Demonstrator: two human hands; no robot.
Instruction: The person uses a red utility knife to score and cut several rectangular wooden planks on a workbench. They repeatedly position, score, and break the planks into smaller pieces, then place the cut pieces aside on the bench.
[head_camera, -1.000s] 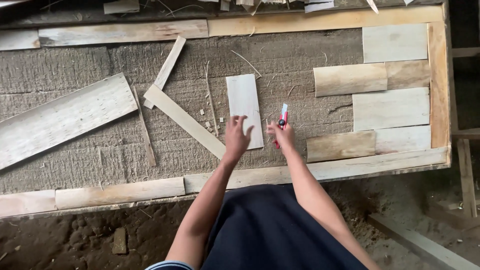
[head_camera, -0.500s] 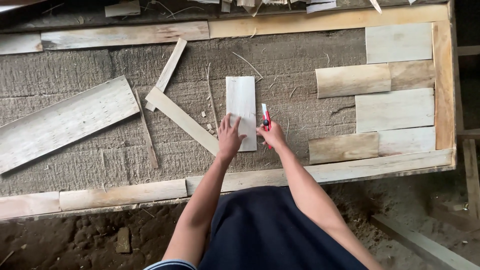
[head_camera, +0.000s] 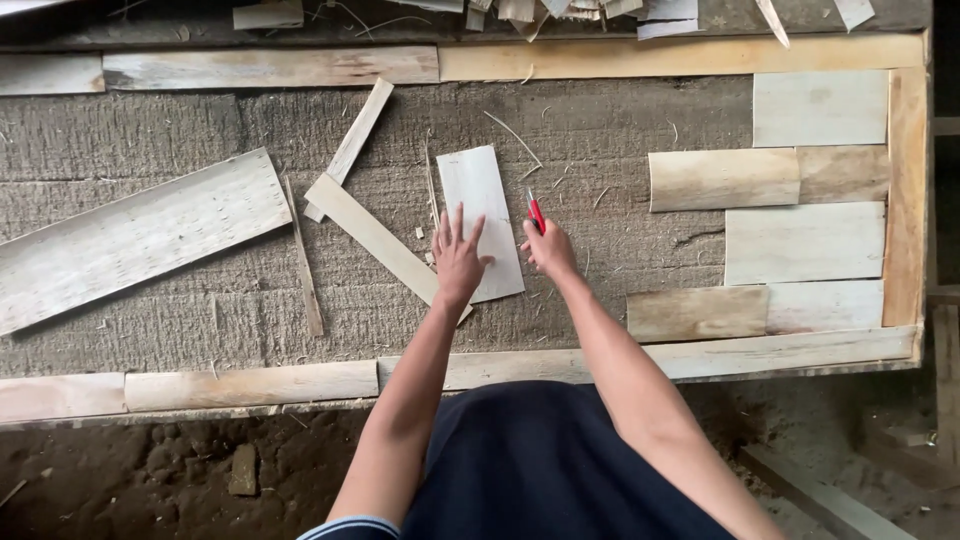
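Seen from above, a person is leaning over a rough grey fibrous desk (head_camera: 600, 330) framed by pale wooden boards. At the far left, a long, wide, pale wooden plank (head_camera: 130, 240) is lying at a slant. Beside it, a thin wooden sliver (head_camera: 303, 258) and two narrow pale wooden strips (head_camera: 372, 232) are lying crossed in a loose angle. Near the middle, the left hand (head_camera: 458, 258) is spreading its fingers wide and pressing flat on the lower left part of a small pale rectangular veneer sheet (head_camera: 480, 205), which is lying flat on the desk. Just beside the sheet's right edge, the right hand (head_camera: 548, 250) is closing around a red-handled utility knife (head_camera: 535, 210), its tip pointing away from the person. At the right, several pale and tan rectangular veneer pieces (head_camera: 790, 210) are lying fitted edge to edge in rows against the frame.
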